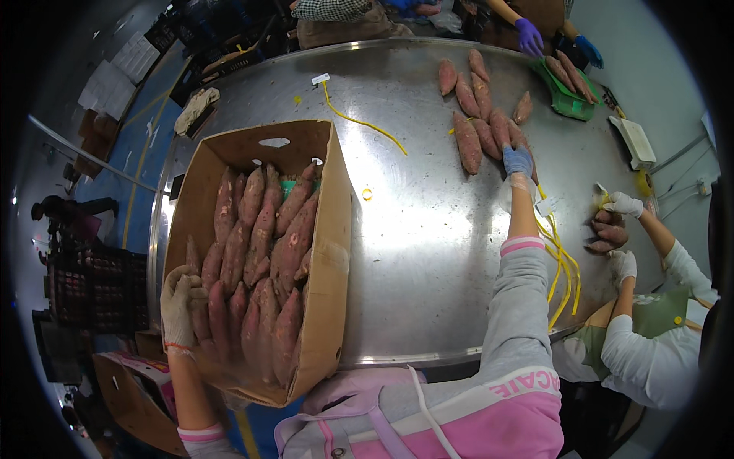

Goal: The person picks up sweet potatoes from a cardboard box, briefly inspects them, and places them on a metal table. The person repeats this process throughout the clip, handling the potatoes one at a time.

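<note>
A tall cardboard box [330, 252] full of reddish-brown sweet potatoes [262, 237] stands at the table's left side. My left hand [180, 302], in a cream knit glove, is closed over the box's left rim, with its fingertips beside the sweet potatoes inside. Across the table, my right arm stretches out to a loose group of sweet potatoes [467, 144]. There my right hand [518, 161], in a blue glove, closes on a sweet potato [519, 136] at the near end of the group. Part of that sweet potato is hidden by my fingers.
Yellow ties [562, 268] lie right of my right arm; another yellow strip [363, 122] with a white tag lies mid-table. At right, a co-worker's white-gloved hands [625, 205] handle a sweet potato bundle [609, 231]. Far right, another person's purple-gloved hand [529, 37] is near a green tray [562, 98].
</note>
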`<state>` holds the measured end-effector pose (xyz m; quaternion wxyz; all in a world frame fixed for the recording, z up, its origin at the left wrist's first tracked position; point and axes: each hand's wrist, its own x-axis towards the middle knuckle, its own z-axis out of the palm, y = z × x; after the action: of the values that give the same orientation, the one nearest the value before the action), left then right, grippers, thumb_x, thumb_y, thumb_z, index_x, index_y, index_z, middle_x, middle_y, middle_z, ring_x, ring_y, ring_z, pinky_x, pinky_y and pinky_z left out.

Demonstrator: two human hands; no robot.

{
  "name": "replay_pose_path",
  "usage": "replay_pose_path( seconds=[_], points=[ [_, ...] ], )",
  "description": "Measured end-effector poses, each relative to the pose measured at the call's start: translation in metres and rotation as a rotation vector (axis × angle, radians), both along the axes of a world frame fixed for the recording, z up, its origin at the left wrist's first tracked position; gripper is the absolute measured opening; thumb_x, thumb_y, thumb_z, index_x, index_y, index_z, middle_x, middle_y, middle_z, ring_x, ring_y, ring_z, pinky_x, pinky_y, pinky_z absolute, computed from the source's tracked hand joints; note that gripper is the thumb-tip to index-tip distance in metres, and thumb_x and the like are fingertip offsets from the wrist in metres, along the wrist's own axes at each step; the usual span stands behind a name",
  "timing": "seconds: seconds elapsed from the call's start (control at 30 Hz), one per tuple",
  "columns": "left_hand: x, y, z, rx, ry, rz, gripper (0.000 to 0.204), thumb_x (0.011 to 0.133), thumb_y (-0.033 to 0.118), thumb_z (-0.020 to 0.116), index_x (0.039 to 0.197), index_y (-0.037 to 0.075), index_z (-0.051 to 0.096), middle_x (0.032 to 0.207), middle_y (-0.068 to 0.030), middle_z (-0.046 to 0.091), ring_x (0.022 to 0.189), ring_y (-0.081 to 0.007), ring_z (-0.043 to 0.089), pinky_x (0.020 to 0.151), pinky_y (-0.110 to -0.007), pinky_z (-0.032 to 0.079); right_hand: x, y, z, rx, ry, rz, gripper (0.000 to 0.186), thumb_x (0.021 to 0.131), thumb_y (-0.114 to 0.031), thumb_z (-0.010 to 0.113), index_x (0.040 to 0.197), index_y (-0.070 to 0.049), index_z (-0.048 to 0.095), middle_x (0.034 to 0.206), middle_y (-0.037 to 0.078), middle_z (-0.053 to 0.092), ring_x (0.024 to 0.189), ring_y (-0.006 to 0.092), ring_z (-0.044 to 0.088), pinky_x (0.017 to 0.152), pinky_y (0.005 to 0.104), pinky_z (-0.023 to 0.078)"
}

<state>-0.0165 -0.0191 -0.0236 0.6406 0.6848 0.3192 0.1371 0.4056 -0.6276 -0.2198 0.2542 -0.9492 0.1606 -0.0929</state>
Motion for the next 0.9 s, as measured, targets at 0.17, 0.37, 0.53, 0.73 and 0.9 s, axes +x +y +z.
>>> replay_pose_path(
  seconds=[0.17,0.37,0.53,0.73,0.9],
  points=[
    [0.005,0.015,-0.002,-0.048,-0.078,-0.011,0.024,0.096,0.011,0.055,0.117,0.002,0.051,0.089,-0.0048,0.057,0.067,-0.0089,0.056,0.057,-0.016,0.045,-0.030,0.011,0.043,-0.184,0.024,0.010,0.055,0.086,-0.048,0.055,0.121,-0.006,0.062,0.115,0.022,0.065,0.111,0.0377,0.060,0.094,0.0426,0.046],
    [0.027,0.033,0.013,-0.031,-0.139,-0.034,0.020,0.096,0.013,0.052,0.114,0.003,0.052,0.091,-0.0037,0.057,0.069,-0.0094,0.057,0.060,-0.020,0.047,-0.061,0.101,0.162,0.019,-0.193,0.342,0.045,0.084,-0.039,0.061,0.115,-0.006,0.064,0.115,0.020,0.064,0.110,0.0360,0.060,0.093,0.0409,0.046],
    [0.036,0.060,0.004,0.105,-0.201,0.023,0.025,0.094,0.018,0.057,0.113,0.002,0.056,0.096,-0.0063,0.062,0.074,-0.0112,0.061,0.065,-0.023,0.049,-0.123,0.263,0.223,0.064,-0.369,0.935,0.033,0.089,-0.029,0.065,0.113,-0.007,0.064,0.108,0.011,0.066,0.090,0.0233,0.065,0.080,0.0307,0.051],
    [0.037,0.081,-0.011,0.098,-0.449,0.110,0.030,0.095,0.021,0.058,0.117,0.001,0.057,0.100,-0.0076,0.065,0.078,-0.0136,0.065,0.071,-0.028,0.054,-0.240,0.427,0.235,-0.286,-0.440,1.592,0.040,0.087,-0.040,0.064,0.118,-0.014,0.062,0.111,0.015,0.061,0.100,0.0332,0.063,0.086,0.0420,0.051],
    [0.027,0.095,-0.013,0.219,-0.581,0.228,0.026,0.094,0.015,0.059,0.113,-0.001,0.058,0.095,-0.0095,0.065,0.070,-0.0124,0.063,0.066,-0.026,0.053,-0.331,0.536,0.211,-0.623,0.008,1.901,0.052,0.081,-0.031,0.070,0.126,-0.008,0.056,0.121,0.014,0.056,0.110,0.0338,0.058,0.091,0.0430,0.050]
  ],
)
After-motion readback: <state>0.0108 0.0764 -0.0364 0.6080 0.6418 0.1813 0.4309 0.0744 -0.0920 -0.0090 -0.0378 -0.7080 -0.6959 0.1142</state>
